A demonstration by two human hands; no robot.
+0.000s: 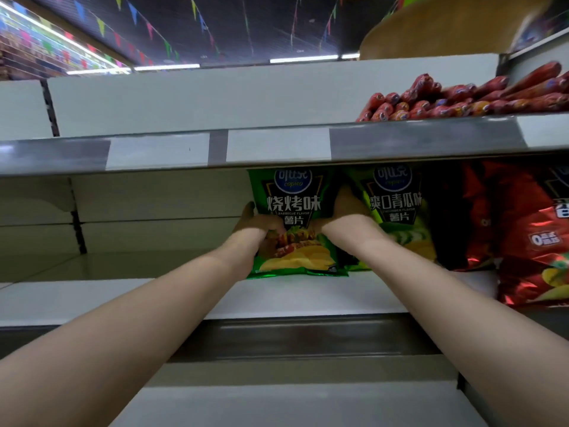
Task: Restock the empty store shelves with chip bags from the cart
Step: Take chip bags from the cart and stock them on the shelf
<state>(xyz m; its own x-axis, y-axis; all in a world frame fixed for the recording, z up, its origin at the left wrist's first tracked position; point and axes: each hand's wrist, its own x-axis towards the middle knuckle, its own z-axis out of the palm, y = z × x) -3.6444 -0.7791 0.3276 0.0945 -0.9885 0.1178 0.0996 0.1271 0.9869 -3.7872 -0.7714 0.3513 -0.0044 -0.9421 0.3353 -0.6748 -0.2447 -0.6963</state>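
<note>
Both hands are at the middle shelf [147, 298], one on each side of a green barbecue bag [294, 208].

The left hand [253, 222] grips the bag's left edge, fingers curled round it. The right hand [347, 215] grips the right edge. Its thumb is on the front, and its fingers are mostly hidden in the gap beside the neighbouring bag.

The barbecue bag stands upright with its label facing out and its bottom seam on the shelf board. It sits just left of a green cucumber bag [398, 208], which also stands upright. The two-sided hold appears intended to keep the soft bag square and standing while it is seated in line with its neighbour. Placement is judged nearly complete, with release not yet made.

Count:
- Green bags: two, one barbecue and one cucumber.
- Red bags [532, 251]: at least two, right of the cucumber bag. One leans forward near the shelf edge. The exact number cannot be told.
- Sausages [446, 101]: a heap on the right of the upper shelf [154, 152], too many to count.

The shelf left of the barbecue bag is bare, so more stock is judged to be needed. The cart is not in view.
</note>
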